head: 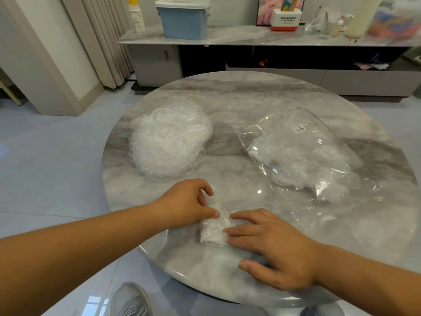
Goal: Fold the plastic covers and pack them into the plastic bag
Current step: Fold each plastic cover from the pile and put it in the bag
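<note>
Plastic covers (168, 140), unfolded: crinkled clear heap at about 10 o'clock on the round marble table (250, 94), well in from the rim.

Left hand (189, 204): comes in from 7 o'clock, forearm crossing the table edge. Thumb tip lies on the upper left part of the folded cover (215, 226). Other fingers curled above its far end. Cannot tell whether they nip the plastic or only hover by it.

Folded cover: small, thick, white-clear packet, lying flat at 6 o'clock, close to the near rim, between the two hands. Well apart from the heap and from the bag.

Right hand (273, 247): comes in from 5 o'clock. Fingers straight and a little spread, fingertips laid flat on the right side of the packet, pressing it down. Thumb stretched out, resting on bare marble toward the near rim. Nothing gripped.

Plastic bag (296, 151): clear, with a white barcode label near its far end, lying at 2 to 3 o'clock, mouth toward the near side. Crumpled white-clear plastic shows inside it.

Beyond the table at 12 o'clock, a marble shelf, left to right: stack of paper cups (136, 17), blue lidded container (184, 21), white box marked Panasonic (284, 20).

On the floor below the near rim: grey shoe (129, 299).
</note>
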The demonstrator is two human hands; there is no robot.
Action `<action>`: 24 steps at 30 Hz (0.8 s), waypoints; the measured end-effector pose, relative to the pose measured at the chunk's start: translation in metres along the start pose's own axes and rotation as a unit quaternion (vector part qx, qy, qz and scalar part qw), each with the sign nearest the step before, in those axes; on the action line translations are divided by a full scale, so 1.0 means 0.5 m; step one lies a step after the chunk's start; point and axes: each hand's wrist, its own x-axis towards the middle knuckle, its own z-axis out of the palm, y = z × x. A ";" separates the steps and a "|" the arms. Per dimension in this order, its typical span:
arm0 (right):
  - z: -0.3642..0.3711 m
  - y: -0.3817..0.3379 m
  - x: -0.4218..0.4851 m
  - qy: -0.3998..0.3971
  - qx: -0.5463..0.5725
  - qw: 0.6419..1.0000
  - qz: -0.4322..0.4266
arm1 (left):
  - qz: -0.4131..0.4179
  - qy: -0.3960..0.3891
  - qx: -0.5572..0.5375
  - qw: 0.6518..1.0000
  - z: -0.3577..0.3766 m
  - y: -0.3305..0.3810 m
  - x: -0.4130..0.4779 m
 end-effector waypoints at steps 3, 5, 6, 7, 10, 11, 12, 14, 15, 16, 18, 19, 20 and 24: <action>-0.009 0.006 0.000 -0.021 -0.014 1.000 -0.015 | 0.041 -0.024 0.051 0.998 0.002 0.006 0.015; -0.019 0.012 -0.002 -0.048 -0.028 0.998 -0.033 | 0.042 -0.053 0.067 0.995 -0.001 0.017 0.022; -0.024 0.015 -0.003 -0.061 -0.034 0.997 -0.040 | 0.040 -0.069 0.077 0.994 -0.003 0.021 0.026; -0.028 0.018 -0.005 -0.070 -0.040 0.996 -0.047 | 0.036 -0.082 0.085 0.992 -0.004 0.024 0.029; -0.035 0.019 -0.007 -0.078 -0.048 0.994 -0.064 | 0.019 -0.122 0.062 0.990 0.000 0.025 0.032; -0.037 0.016 -0.009 -0.068 -0.041 0.995 -0.064 | 0.009 -0.136 0.040 0.990 0.002 0.024 0.032; -0.039 0.014 -0.011 -0.049 -0.022 0.997 -0.058 | -0.001 -0.148 0.018 0.989 0.002 0.023 0.030; -0.045 0.007 -0.016 0.024 0.049 0.998 -0.012 | -0.016 -0.155 -0.003 0.988 0.000 0.017 0.026; -0.048 0.004 -0.016 0.067 0.090 0.993 0.031 | -0.021 -0.153 -0.013 0.988 -0.003 0.013 0.025; -0.052 -0.001 -0.010 0.108 0.132 0.982 0.086 | -0.023 -0.146 -0.038 0.988 -0.004 0.010 0.023; -0.064 -0.007 0.014 0.173 0.252 0.927 0.218 | -0.026 -0.123 -0.129 0.984 -0.007 0.008 0.020; -0.075 -0.008 0.031 0.186 0.342 0.877 0.281 | -0.027 -0.111 -0.180 0.977 -0.008 0.009 0.020; -0.087 -0.005 0.045 0.185 0.441 0.816 0.323 | -0.030 -0.102 -0.227 0.968 -0.008 0.011 0.019; -0.115 0.005 0.072 0.160 0.658 0.640 0.362 | -0.051 -0.085 -0.379 0.920 -0.003 0.023 0.014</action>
